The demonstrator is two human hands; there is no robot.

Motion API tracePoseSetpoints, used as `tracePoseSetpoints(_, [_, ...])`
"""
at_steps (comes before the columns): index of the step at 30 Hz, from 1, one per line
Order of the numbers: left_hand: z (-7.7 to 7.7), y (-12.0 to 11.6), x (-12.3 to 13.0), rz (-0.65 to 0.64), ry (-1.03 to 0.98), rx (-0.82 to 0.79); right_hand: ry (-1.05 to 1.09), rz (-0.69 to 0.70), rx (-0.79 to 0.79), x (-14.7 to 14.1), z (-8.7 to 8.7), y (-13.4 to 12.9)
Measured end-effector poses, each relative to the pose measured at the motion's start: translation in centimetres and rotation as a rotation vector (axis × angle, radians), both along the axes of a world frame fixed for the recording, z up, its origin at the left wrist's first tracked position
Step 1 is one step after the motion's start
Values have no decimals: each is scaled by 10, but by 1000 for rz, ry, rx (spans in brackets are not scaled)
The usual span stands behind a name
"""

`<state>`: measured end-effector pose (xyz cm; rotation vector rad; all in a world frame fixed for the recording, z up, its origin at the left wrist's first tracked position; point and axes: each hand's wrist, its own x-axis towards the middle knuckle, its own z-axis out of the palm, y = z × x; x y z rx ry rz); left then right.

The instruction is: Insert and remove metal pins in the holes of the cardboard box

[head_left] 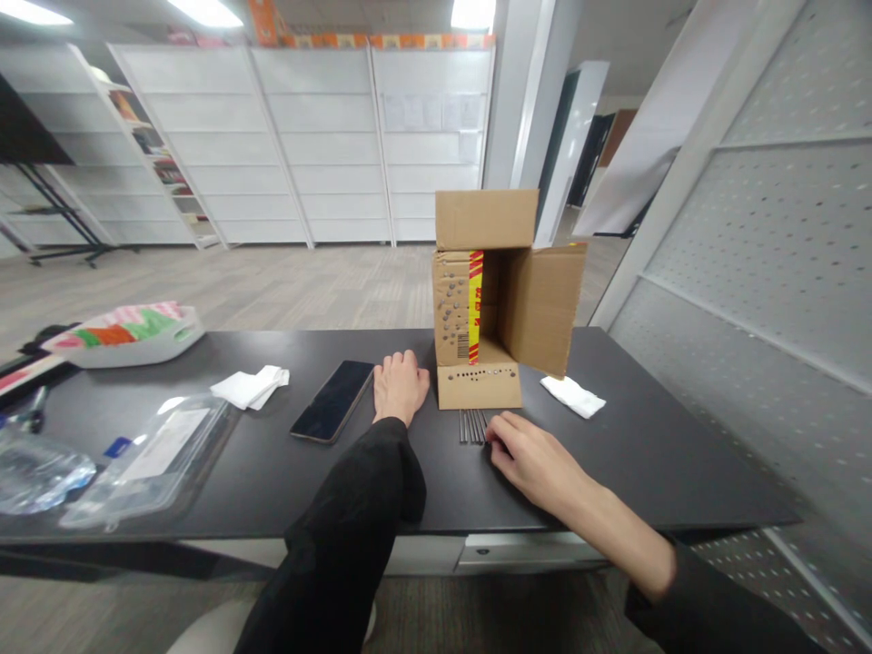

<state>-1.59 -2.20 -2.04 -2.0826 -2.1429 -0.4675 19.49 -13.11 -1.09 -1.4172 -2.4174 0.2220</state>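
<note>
An open cardboard box (451,309) stands on the dark table, its flaps spread and small holes dotting its left flap and lower flap. Several thin metal nails or rods (471,427) lie side by side just in front of the lower flap. My right hand (524,454) is at the right end of that row, fingers curled, its fingertips at the last rod; whether they grip it is too small to tell. Between a black phone (333,401) and the box, my left hand (401,386) rests on the table with its fingers curled under and hidden.
White tissues (251,388) lie left of the phone and another tissue (573,396) lies right of the box. At the left are a clear plastic case (160,459), a plastic bottle (41,472) and a white tray (136,350). A perforated panel (769,227) borders the right side.
</note>
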Motion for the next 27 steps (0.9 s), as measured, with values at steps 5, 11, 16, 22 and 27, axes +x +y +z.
tracePoseSetpoints(5, [2,-2,0,-5,2,5,2,1,5,-1,2,-1])
tracePoseSetpoints(11, [5,-4,1,-8,4,-11,-6,5,-2,-2,4,0])
tracePoseSetpoints(16, [5,-3,1,-2,18,-9,-10,8,-29,-4,6,-1])
tracePoseSetpoints(22, [6,-4,1,0,10,-28,1,3,-62,-5,10,-1])
tracePoseSetpoints(27, [6,-4,0,-4,3,-25,1,5,-85,-6,13,-2])
